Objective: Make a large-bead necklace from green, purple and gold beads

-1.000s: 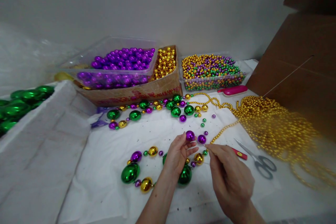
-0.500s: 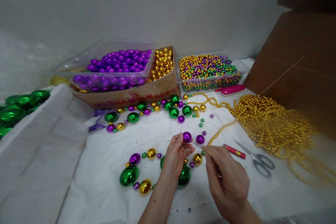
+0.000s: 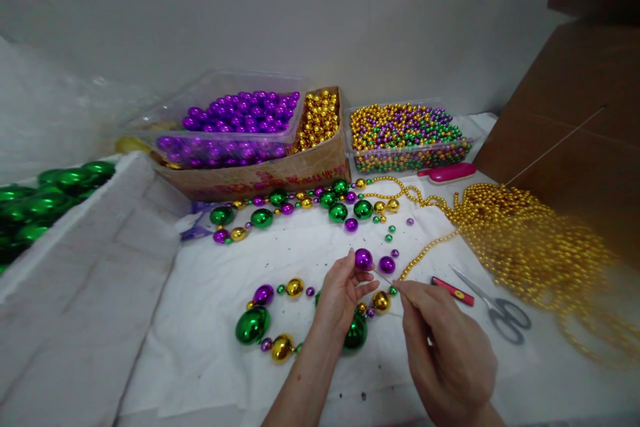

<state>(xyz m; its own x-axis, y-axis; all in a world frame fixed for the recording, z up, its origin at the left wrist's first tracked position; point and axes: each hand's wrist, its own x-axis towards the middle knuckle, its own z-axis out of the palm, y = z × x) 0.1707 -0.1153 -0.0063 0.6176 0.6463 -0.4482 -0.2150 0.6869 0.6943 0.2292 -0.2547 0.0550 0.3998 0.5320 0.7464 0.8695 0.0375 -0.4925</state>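
Purple bead (image 3: 363,259) is up off the cloth (image 3: 210,320), pinched between left hand's (image 3: 345,293) thumb and fingertips; that hand's lower fingers are spread loose. Right hand (image 3: 445,337) is closed in a pinch on a thin needle-like shaft (image 3: 383,276) aimed at the bead. Can't tell if the tip is in a hole.

Risks, my read: bead is smooth and held by its edge, so a hard push could pop it out and roll it into the loose small beads (image 3: 389,237). Off-centre push: tip skates, pokes left fingers, which sit close to its line.

Looks: round, glossy metallic purple, bright highlight, no damage I can see. Hole not visible. A second purple bead (image 3: 387,265) sits just right of it, similar colour.

Further out: big-bead strand (image 3: 253,325) runs behind left forearm, could get dragged. Scissors (image 3: 505,317) and red tool (image 3: 453,291) lie right of right hand; a wide swing could knock them.
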